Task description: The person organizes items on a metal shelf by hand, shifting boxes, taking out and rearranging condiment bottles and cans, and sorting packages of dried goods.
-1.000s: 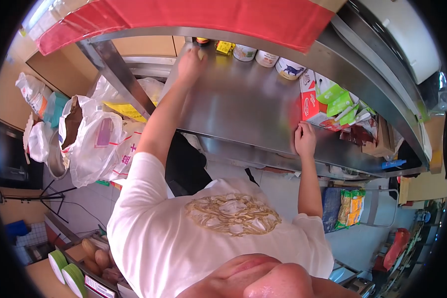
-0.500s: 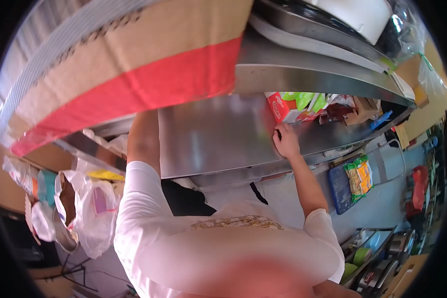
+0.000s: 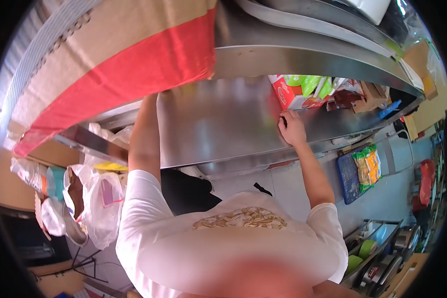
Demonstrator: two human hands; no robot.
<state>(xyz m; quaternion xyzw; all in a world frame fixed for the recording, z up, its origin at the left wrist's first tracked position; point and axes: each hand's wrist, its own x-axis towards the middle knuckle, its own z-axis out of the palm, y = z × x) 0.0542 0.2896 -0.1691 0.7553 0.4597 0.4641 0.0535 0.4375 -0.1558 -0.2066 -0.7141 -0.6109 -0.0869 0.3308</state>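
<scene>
- Red-and-white box point(image 3: 283, 94): on the table point(image 3: 216, 131), toward its right end, with green packets point(image 3: 310, 85) at its top.
- Right hand point(image 3: 293, 128): just beside the box, near the table's front edge, grip loosely parted.
- Left hand: hidden behind the carton point(image 3: 144, 67); I cannot tell its grip.

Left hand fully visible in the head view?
No, the left forearm runs up out of sight behind the red-and-tan carton.

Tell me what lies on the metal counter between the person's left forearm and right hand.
Only bare, shiny surface: the head view shows the metal counter uncovered between the left forearm and the right hand.
</scene>
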